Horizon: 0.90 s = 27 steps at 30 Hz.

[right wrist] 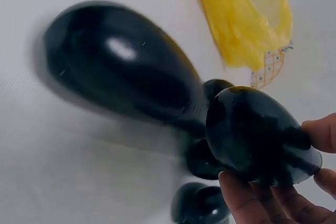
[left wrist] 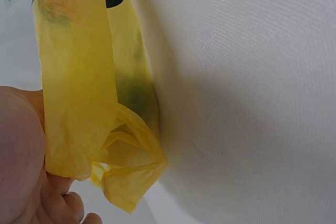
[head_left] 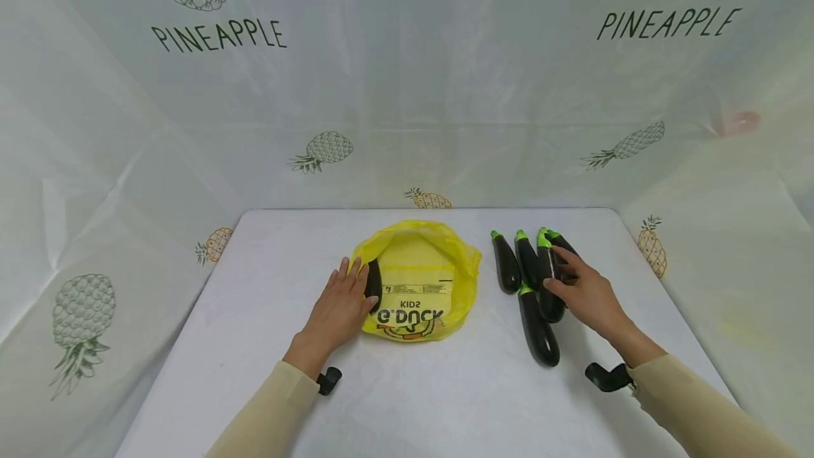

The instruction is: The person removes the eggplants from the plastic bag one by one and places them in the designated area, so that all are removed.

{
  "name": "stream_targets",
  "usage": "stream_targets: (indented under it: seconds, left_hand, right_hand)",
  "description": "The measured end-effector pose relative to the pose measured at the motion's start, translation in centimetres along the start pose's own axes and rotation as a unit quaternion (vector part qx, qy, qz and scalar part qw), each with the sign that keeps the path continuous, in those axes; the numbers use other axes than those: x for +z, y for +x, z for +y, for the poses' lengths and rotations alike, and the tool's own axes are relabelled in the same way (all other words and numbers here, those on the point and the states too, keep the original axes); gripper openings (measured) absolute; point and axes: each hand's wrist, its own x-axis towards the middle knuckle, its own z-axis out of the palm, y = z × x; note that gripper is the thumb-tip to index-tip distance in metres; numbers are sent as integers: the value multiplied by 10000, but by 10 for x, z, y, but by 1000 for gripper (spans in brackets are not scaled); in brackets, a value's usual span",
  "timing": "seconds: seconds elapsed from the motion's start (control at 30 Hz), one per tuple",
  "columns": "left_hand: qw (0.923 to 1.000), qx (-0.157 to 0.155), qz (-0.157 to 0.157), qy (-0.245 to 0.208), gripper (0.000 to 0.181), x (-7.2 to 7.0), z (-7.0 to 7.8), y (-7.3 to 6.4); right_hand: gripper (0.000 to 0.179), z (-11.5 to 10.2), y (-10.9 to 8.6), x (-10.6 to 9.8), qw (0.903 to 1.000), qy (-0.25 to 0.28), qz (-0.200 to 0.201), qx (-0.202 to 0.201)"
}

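Note:
A yellow plastic bag (head_left: 467, 295) with duck print lies with its mouth wide on the table. One dark eggplant (head_left: 375, 281) shows inside its left side. My left hand (head_left: 340, 306) is at the bag's left rim, thumb over the edge; in the left wrist view the yellow film (left wrist: 79, 103) passes between thumb and fingers. To the right, my right hand (head_left: 588, 295) grips a glossy eggplant (head_left: 545, 278) with a green cap, thumb on one side and fingers on the other. The right wrist view shows the blunt end of this held eggplant (right wrist: 254, 135).
Several eggplants lie around the right hand: one at the left (head_left: 506, 265), one in the middle (head_left: 526, 259), one nearer me (head_left: 539, 331) and one partly behind the fingers (head_left: 564, 243). A white cloth (head_left: 445, 401) covers the table; a pineapple-print curtain (head_left: 407, 90) hangs behind.

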Motion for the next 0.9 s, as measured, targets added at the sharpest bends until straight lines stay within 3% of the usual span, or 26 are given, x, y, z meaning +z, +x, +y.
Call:
stream_targets:
  seconds: [0.4, 0.9]
  left_hand:
    - [9999, 29, 83, -63, 72, 1, 1, -1]
    - [9998, 74, 161, -25, 72, 8, 0, -1]
  right_hand:
    - [75, 20, -8, -9, 9994, -314, 24, 122]
    - [72, 41, -23, -2, 9985, -376, -285, 263]
